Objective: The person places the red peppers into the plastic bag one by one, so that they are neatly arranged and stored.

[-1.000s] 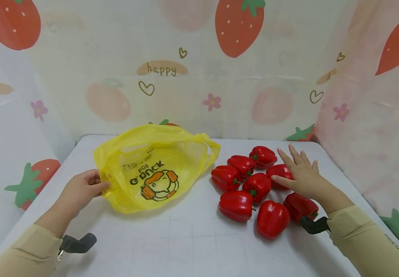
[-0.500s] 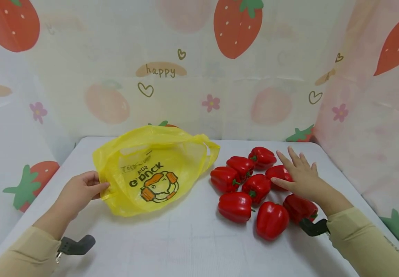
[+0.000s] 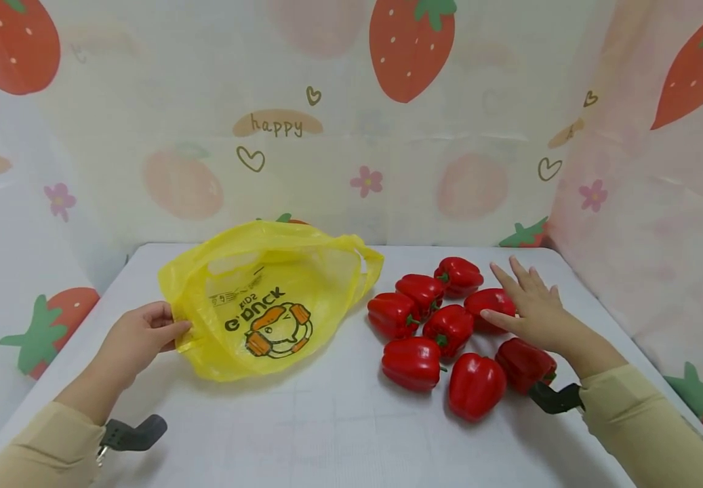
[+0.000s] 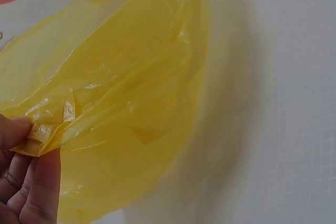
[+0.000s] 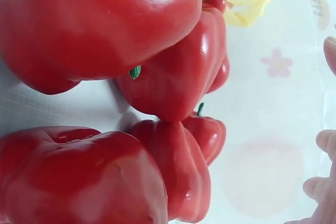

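Note:
My left hand (image 3: 144, 332) pinches the left edge of a yellow plastic bag (image 3: 290, 298) between thumb and fingers. The bag's mouth gapes toward me, and a duck print with lettering shows on it. In the left wrist view, the thumb and fingers grip a bunched fold of the bag (image 4: 121, 108). On the right, my right hand (image 3: 534, 312) hovers with fingers spread over the right side of a group of red bell peppers. Closest to it are one pepper (image 3: 489, 308) by the thumb and another (image 3: 525, 364) under the wrist. Fingertips (image 5: 326, 139) show at the right wrist view's edge.
Several more peppers lie close together on the white table (image 3: 327, 434), including one in front (image 3: 476, 388) and one at the back (image 3: 459, 276). Walls printed with strawberries (image 3: 411, 51) enclose the table at the back and both sides. A black wrist mount (image 3: 134, 432) sits on the left sleeve.
The head view has shifted slightly, moving the scene a little left. Both hands, the bag and the peppers otherwise stay as they were.

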### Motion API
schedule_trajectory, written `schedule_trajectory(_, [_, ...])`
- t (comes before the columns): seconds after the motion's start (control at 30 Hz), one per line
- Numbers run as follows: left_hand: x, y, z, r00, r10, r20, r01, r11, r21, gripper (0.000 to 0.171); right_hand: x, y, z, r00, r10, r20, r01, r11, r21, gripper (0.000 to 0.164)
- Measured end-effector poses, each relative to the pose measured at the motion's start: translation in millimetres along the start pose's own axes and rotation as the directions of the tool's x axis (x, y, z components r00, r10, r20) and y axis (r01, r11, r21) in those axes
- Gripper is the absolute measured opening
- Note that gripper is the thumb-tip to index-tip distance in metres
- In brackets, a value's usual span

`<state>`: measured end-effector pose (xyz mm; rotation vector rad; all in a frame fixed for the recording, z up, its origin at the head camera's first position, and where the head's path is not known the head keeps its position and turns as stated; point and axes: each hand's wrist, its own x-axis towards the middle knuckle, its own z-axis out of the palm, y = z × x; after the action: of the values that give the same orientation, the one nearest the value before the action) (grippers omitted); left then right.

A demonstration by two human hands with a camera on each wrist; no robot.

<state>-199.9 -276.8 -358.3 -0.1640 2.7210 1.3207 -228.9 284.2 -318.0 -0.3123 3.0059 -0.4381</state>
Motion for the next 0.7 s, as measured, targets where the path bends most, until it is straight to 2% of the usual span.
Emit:
schedule_trajectory(0.4, [0.6,-0.4,0.8,1.000,-0.006,-0.007,0.006,1.000,-0.016,0.050,-12,11,-1,0.999,-0.032,0.009,0.031,0.993,0.110,0.096])
schedule_trajectory(0.7, [1.1,-2.1,1.8,1.000,0.005,-0.009,-0.005,1.000,-0.020,0.050,-25,28,2,0.996,-0.091,-0.017,0.092,0.975,0.200,0.090])
